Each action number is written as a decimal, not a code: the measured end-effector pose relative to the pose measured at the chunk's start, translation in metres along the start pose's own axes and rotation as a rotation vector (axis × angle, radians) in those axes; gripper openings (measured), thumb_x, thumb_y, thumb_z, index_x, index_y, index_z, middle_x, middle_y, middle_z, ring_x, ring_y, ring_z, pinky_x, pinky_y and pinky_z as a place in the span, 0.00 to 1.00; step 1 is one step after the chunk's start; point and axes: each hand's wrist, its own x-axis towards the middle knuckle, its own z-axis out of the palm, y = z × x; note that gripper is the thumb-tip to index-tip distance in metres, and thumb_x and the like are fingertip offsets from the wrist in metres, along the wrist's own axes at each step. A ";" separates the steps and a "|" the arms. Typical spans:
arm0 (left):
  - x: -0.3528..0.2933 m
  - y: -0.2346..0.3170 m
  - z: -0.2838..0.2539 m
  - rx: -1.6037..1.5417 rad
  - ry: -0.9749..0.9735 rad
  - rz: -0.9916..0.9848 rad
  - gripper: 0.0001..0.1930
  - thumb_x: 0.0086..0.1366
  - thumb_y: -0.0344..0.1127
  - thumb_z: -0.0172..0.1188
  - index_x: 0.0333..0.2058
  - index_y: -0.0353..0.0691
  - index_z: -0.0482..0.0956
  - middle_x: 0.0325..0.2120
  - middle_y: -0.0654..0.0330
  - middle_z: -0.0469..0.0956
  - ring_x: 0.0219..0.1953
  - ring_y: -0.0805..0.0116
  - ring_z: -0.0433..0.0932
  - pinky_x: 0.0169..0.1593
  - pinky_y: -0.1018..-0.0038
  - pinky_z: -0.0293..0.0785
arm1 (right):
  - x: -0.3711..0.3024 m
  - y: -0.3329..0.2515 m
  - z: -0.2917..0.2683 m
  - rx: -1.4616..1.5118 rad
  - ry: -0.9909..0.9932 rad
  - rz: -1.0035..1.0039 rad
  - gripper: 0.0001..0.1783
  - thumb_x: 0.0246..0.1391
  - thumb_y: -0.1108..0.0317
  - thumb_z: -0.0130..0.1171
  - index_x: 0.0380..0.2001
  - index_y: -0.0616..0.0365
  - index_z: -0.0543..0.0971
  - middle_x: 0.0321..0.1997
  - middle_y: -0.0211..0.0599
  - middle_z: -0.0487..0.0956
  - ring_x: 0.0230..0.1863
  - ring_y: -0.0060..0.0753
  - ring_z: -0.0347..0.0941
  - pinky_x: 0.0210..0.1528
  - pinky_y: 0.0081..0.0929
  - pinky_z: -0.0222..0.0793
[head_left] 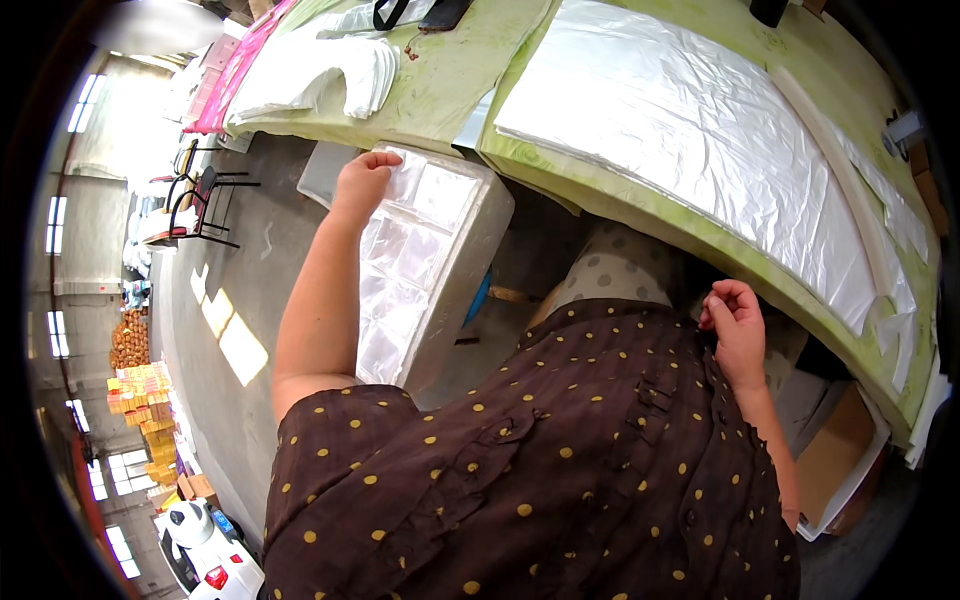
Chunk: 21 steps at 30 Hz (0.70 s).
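The left hand (362, 180) reaches out and down beside the worktop, its fingers loosely curled and pressed on the top layer of a tall stack of clear, glossy plastic bags (405, 270) that fills a pale, open-topped rectangular bin (470, 250) standing on the floor just left of the person's lap; the fingertips look pinched on the far end of the uppermost sheet, though whether they have actually lifted it free cannot be told. These bags appear very light, thin and limp, and their shine suggests they are slippery and cling to one another, so a single sheet will probably sag and flutter when raised; the sensible place to take hold is a corner or the short far edge, pinched between thumb and fingertips, peeling one layer off rather than gripping the whole pile. They are not fragile in the breaking sense, but they would likely crease easily. The right hand (735, 320) is held close to the body under the edge of the curved green-covered worktop (450, 80), its fingers curled nearly closed; it seems to hold nothing, or at most something too small to make out. On the worktop lie a broad spread of clear plastic film (690, 140) and, farther left, a heap of folded white sheets (310, 70).
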 end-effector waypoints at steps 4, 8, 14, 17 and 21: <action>0.009 -0.037 0.017 0.372 0.029 0.071 0.11 0.58 0.31 0.59 0.38 0.47 0.87 0.39 0.62 0.82 0.39 0.67 0.80 0.46 0.71 0.74 | 0.000 -0.003 0.003 -0.054 -0.028 0.012 0.08 0.65 0.76 0.56 0.47 0.59 0.75 0.35 0.29 0.77 0.32 0.18 0.72 0.36 0.18 0.72; -0.020 -0.017 0.035 0.734 0.244 0.244 0.11 0.56 0.34 0.60 0.38 0.50 0.86 0.51 0.61 0.78 0.53 0.56 0.77 0.57 0.65 0.71 | -0.003 -0.006 -0.001 -0.057 0.010 -0.003 0.08 0.65 0.77 0.56 0.46 0.59 0.75 0.36 0.28 0.77 0.32 0.18 0.72 0.36 0.18 0.71; -0.015 -0.015 0.026 0.077 0.454 0.437 0.12 0.58 0.24 0.58 0.40 0.44 0.83 0.44 0.61 0.78 0.39 0.65 0.75 0.48 0.71 0.74 | -0.002 -0.050 -0.024 -0.162 0.212 -0.339 0.07 0.65 0.78 0.55 0.45 0.60 0.76 0.37 0.30 0.77 0.36 0.21 0.72 0.42 0.19 0.70; -0.056 0.023 0.073 -0.277 0.243 0.667 0.12 0.66 0.22 0.55 0.46 0.40 0.80 0.42 0.62 0.78 0.44 0.75 0.75 0.51 0.78 0.71 | 0.011 -0.074 -0.087 -0.495 0.426 -0.599 0.10 0.66 0.75 0.54 0.49 0.61 0.77 0.48 0.33 0.78 0.51 0.26 0.72 0.58 0.25 0.67; -0.161 0.097 0.163 -0.434 -0.332 0.885 0.10 0.60 0.18 0.59 0.37 0.40 0.81 0.43 0.56 0.80 0.46 0.64 0.79 0.51 0.71 0.75 | 0.052 -0.117 -0.190 -1.414 0.528 -0.769 0.24 0.62 0.71 0.57 0.61 0.62 0.73 0.63 0.45 0.75 0.66 0.45 0.68 0.71 0.39 0.58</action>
